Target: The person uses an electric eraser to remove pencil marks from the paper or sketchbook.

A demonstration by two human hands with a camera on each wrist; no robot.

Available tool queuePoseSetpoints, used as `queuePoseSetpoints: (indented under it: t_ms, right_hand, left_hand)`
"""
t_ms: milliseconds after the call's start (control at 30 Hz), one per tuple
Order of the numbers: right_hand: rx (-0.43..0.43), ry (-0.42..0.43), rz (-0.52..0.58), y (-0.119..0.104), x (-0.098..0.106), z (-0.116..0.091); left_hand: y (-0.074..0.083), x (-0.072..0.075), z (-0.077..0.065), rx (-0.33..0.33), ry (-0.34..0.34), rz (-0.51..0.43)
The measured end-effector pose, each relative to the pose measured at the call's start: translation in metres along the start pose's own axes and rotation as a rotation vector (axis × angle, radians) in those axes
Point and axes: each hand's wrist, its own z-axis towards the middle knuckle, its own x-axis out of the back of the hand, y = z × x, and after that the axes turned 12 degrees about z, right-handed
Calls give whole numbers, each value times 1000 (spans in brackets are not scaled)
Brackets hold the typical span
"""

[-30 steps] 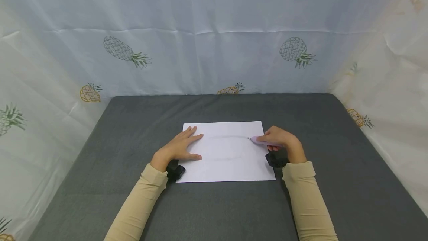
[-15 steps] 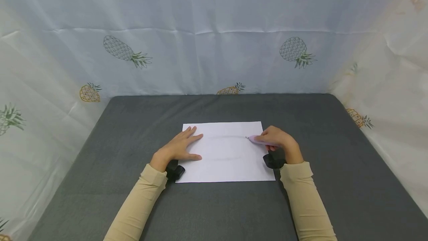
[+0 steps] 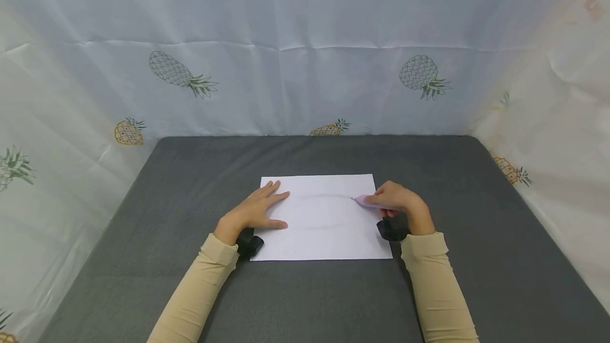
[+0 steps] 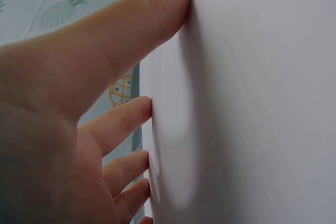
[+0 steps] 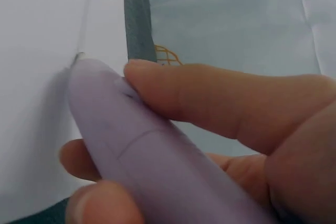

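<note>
A white sheet of paper [image 3: 319, 242] lies on the dark grey table, with faint lines across it. My left hand [image 3: 254, 208] rests on its left side, fingers spread and thumb apart. In the left wrist view, the thumb [image 4: 163, 3] and fingertips meet the paper. My right hand [image 3: 397, 199] grips a lilac utility knife [image 3: 374, 202] over the sheet's right part, its tip pointing left. In the right wrist view, the thick rounded knife body [image 5: 152, 150] lies between thumb and fingers, one digit beside a raised slider. The small tip touches the paper where a faint line runs away from it.
The grey-covered table [image 3: 305, 300] extends around the sheet on all sides. A pale curtain [image 3: 305, 83] printed with pineapples hangs behind the table and along both sides. Black wrist cameras [image 3: 393, 229] sit under each wrist, close to the paper.
My right hand and the knife have shifted slightly left along the paper. The left hand stays in place on the sheet. The head view has tilted a little.
</note>
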Motion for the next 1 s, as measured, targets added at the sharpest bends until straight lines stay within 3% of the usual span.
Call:
queuePoseSetpoints:
  t_ms: [767,1000]
  right_hand:
    - [5,-12,9,3,2,0]
    - [25,-21,7,2,1,0]
  left_hand:
    - [3,2,-1,-2,10,0]
    - [4,5,-2,31,-28,-10]
